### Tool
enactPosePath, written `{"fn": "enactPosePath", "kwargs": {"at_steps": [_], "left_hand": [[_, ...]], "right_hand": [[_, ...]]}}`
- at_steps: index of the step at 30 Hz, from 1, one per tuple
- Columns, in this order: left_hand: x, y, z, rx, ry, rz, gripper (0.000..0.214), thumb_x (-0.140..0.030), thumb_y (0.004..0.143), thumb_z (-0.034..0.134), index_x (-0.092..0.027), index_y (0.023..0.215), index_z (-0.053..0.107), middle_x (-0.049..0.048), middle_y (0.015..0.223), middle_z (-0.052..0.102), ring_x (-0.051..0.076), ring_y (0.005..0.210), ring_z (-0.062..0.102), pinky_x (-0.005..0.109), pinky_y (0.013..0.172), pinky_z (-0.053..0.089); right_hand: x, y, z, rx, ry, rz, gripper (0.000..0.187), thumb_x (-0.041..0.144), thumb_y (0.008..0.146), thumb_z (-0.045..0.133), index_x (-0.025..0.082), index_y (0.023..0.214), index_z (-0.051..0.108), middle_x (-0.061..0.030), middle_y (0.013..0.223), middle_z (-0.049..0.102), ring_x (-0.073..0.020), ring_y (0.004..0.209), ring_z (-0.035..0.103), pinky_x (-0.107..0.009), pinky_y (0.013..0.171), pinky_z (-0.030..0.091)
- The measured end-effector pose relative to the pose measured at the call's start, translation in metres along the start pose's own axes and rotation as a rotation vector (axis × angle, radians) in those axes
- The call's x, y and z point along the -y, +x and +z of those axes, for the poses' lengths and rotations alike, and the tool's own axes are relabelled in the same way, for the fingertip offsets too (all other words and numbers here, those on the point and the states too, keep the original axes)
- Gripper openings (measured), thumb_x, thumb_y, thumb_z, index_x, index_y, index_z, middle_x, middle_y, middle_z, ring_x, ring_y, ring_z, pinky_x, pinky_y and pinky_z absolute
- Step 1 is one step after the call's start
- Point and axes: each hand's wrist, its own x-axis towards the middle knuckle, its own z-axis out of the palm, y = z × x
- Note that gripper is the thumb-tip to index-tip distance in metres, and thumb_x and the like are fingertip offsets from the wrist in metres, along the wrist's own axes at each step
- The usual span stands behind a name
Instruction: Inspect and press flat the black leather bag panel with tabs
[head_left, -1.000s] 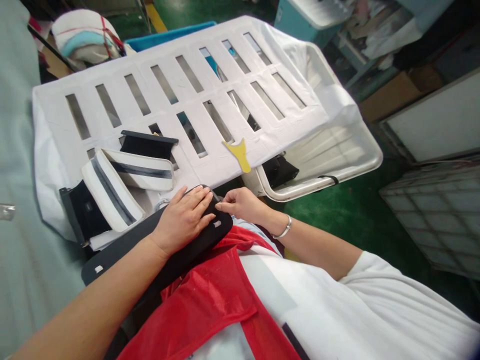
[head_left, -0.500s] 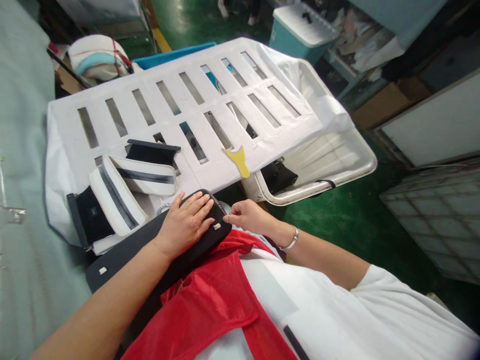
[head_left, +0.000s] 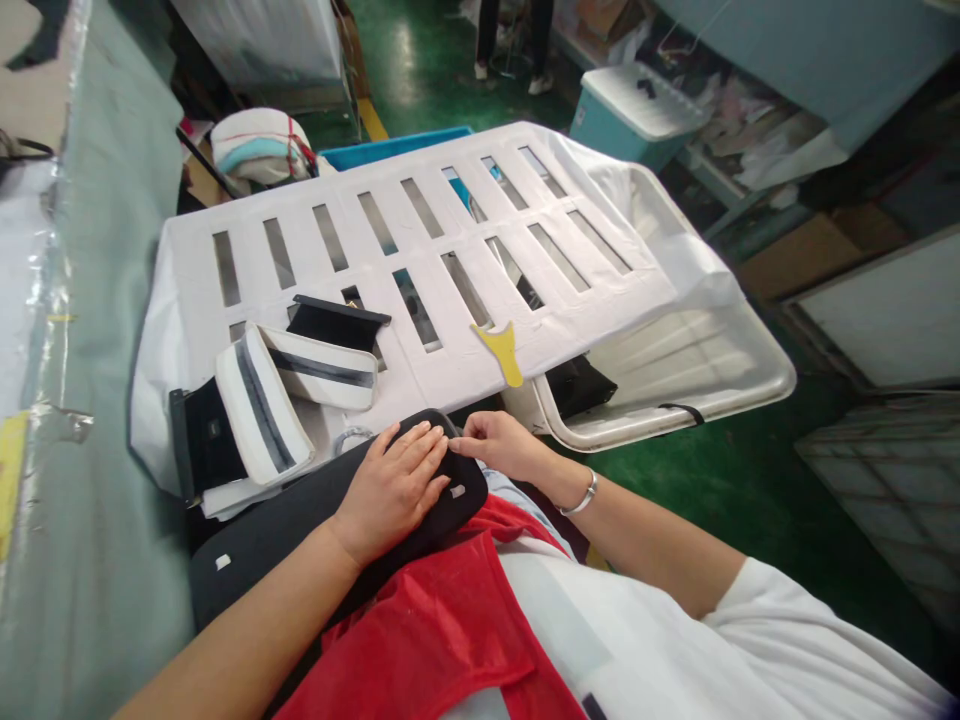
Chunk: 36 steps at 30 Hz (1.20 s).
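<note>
A long black piece with a rounded end and small white tabs lies across my lap. My left hand rests flat on its top near the far end, fingers stretched out. At the edge of that end, my right hand has thumb and forefinger pinched together on the rim. What lies between the fingertips is hard to make out. Just beyond the piece are white bands with a dark grey stripe, joined to black parts with stiff dark edges.
A slotted white table spreads ahead, with a yellow forked piece at its near edge. Under its right side sits a white tub with black items. A lidded blue bin and another person's legs are farther back.
The view has shifted, so the scene sits lower and farther right. My right hand has slid slightly along the edge of the black piece; my left hand stays flat on it.
</note>
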Motion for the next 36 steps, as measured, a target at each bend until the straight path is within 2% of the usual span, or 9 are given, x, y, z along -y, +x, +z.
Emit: {"fn": "enactPosePath", "kwargs": {"at_steps": [4, 8, 12, 18, 22, 25, 28, 33, 36], "left_hand": [[-0.001, -0.001, 0.003, -0.042, -0.042, -0.045, 0.039, -0.029, 0.092, 0.046, -0.010, 0.125, 0.056, 0.0132, 0.131, 0.055, 0.026, 0.124, 0.048, 0.049, 0.107, 0.031], [-0.001, -0.003, 0.005, -0.067, -0.062, -0.069, 0.039, -0.028, 0.091, 0.047, -0.010, 0.124, 0.057, 0.0145, 0.131, 0.055, 0.027, 0.124, 0.048, 0.051, 0.108, 0.030], [0.000, -0.001, 0.007, -0.081, -0.067, -0.064, 0.038, -0.029, 0.092, 0.046, -0.010, 0.123, 0.057, 0.0151, 0.130, 0.055, 0.027, 0.124, 0.048, 0.052, 0.109, 0.028], [-0.003, -0.006, -0.005, -0.063, -0.077, -0.135, 0.036, -0.034, 0.092, 0.047, -0.014, 0.121, 0.055, 0.0130, 0.133, 0.053, 0.025, 0.125, 0.047, 0.053, 0.111, 0.023], [0.012, -0.054, -0.035, -0.252, -0.078, -0.501, 0.033, -0.032, 0.089, 0.051, -0.014, 0.117, 0.055, 0.0134, 0.124, 0.056, 0.022, 0.120, 0.048, 0.043, 0.108, 0.033], [0.028, -0.121, -0.056, -0.491, -0.111, -1.063, 0.023, -0.033, 0.089, 0.048, -0.015, 0.100, 0.057, 0.0092, 0.101, 0.061, 0.019, 0.099, 0.056, 0.034, 0.093, 0.045], [0.033, -0.185, -0.057, -0.555, -0.473, -1.546, 0.026, -0.040, 0.086, 0.046, -0.016, 0.086, 0.055, 0.0033, 0.081, 0.058, 0.014, 0.072, 0.056, 0.026, 0.067, 0.048], [0.021, -0.227, -0.038, -0.495, -1.046, -1.597, 0.033, -0.048, 0.079, 0.049, -0.016, 0.073, 0.052, -0.0015, 0.065, 0.051, 0.009, 0.054, 0.046, 0.019, 0.046, 0.036], [0.020, -0.232, -0.038, -0.451, -1.147, -1.538, 0.033, -0.048, 0.079, 0.051, -0.015, 0.072, 0.054, -0.0016, 0.063, 0.051, 0.008, 0.052, 0.044, 0.018, 0.044, 0.033]], "right_hand": [[0.000, 0.000, 0.007, -0.117, -0.044, -0.060, 0.028, 0.043, 0.076, 0.061, 0.017, 0.077, 0.052, 0.0036, 0.068, 0.052, -0.0091, 0.060, 0.044, -0.022, 0.054, 0.035], [0.001, -0.004, 0.020, -0.183, -0.009, -0.118, 0.028, 0.036, 0.085, 0.052, 0.018, 0.106, 0.052, -0.0056, 0.105, 0.059, -0.0144, 0.089, 0.055, -0.029, 0.080, 0.044], [0.001, 0.001, 0.028, -0.146, -0.024, -0.154, 0.033, 0.035, 0.093, 0.038, 0.017, 0.118, 0.051, -0.0115, 0.120, 0.057, -0.0176, 0.111, 0.052, -0.034, 0.098, 0.038], [0.008, 0.007, 0.023, -0.041, -0.114, -0.140, 0.037, 0.036, 0.095, 0.033, 0.015, 0.119, 0.051, -0.0124, 0.120, 0.057, -0.0188, 0.111, 0.053, -0.034, 0.097, 0.039], [0.012, 0.007, 0.019, -0.020, -0.291, -0.147, 0.040, 0.040, 0.095, 0.029, 0.015, 0.116, 0.052, -0.0137, 0.115, 0.059, -0.0226, 0.109, 0.054, -0.037, 0.095, 0.041], [0.009, 0.013, 0.021, -0.033, -0.452, -0.179, 0.043, 0.042, 0.095, 0.026, 0.014, 0.115, 0.052, -0.0166, 0.113, 0.059, -0.0268, 0.109, 0.055, -0.041, 0.093, 0.043], [0.008, 0.014, 0.026, -0.124, -0.647, -0.239, 0.049, 0.041, 0.095, 0.025, 0.009, 0.125, 0.046, -0.0208, 0.120, 0.056, -0.0306, 0.114, 0.052, -0.046, 0.094, 0.044], [0.020, 0.010, 0.036, -0.390, -1.022, -0.551, 0.051, 0.033, 0.093, 0.039, 0.006, 0.135, 0.040, -0.0221, 0.134, 0.047, -0.0330, 0.122, 0.046, -0.048, 0.098, 0.042], [0.032, 0.011, 0.039, -0.383, -1.181, -0.754, 0.039, 0.021, 0.089, 0.044, 0.013, 0.126, 0.052, -0.0150, 0.134, 0.049, -0.0312, 0.122, 0.047, -0.049, 0.102, 0.039]]}}
